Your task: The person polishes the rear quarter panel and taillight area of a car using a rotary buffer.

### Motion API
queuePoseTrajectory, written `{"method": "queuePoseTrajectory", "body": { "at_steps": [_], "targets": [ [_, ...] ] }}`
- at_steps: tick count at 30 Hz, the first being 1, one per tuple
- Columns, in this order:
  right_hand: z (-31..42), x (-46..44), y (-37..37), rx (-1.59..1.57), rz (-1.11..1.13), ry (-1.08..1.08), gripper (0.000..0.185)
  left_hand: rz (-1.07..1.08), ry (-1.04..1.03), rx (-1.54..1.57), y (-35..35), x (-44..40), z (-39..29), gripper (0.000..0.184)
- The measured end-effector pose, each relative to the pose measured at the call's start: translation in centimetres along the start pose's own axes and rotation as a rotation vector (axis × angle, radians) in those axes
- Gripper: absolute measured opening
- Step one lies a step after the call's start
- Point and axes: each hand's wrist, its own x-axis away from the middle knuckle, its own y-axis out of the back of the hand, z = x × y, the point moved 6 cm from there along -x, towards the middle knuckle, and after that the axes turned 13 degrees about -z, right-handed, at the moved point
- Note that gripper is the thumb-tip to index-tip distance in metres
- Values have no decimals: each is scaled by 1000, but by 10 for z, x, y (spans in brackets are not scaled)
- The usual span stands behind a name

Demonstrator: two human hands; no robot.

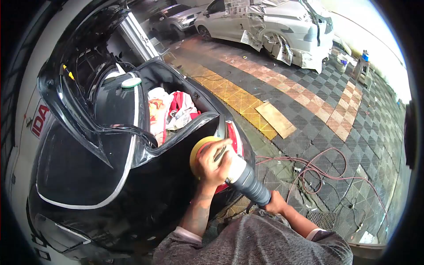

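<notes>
A car polisher (250, 183) with a white head, a dark ribbed body and a yellow pad (197, 153) is held in both hands. My left hand (213, 163) is closed around its head, just behind the pad. My right hand (275, 203) grips the far end of the body, close to my waist. The pad is at the rear corner of a black car (163, 185), beside the red tail light (233, 136); whether it touches the paint I cannot tell. Pale masking tape (115, 198) outlines part of the black bodywork.
Red and white cloths (170, 108) lie in the open trunk. A round white-and-green pad (131, 82) rests on the car. A hose (309, 172) coils over the tiled floor near a cardboard piece (275, 120). A partly masked white car (265, 26) stands behind, with a bucket (341, 63) and stool (362, 70).
</notes>
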Motion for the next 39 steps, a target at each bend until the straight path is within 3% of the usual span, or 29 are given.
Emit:
{"method": "queuePoseTrajectory", "body": {
  "at_steps": [5, 9, 14, 21, 25, 29, 33, 35, 39],
  "targets": [
    [-8, -22, 21, 18, -6, 29, 34, 28, 19, 4, -19, -16, 14, 32],
    [19, -16, 27, 63, 70, 55, 35, -221, -147, -107, 22, 24, -2, 28],
    [-2, -14, 2, 58, 152, 102, 39, -301, -22, -27, 41, 46, -12, 30],
    [18, -26, 36, 96, 104, 28, 39, -216, 55, 18, 6, 10, 2, 32],
    [19, -27, 22, 39, 159, 135, 38, -283, -20, -92, 39, 30, -11, 30],
    [23, -14, -5, -36, 232, 107, 43, -307, -18, -99, 67, 54, -25, 28],
    [26, -5, -2, 84, 241, 126, 51, -318, -2, -50, 71, 59, -21, 27],
    [19, -4, 2, 37, 265, 82, 58, -325, 12, -36, 63, 55, -20, 28],
    [20, -20, 29, -101, 203, 68, 51, -291, 27, -67, 35, 35, -10, 29]
  ]
}}
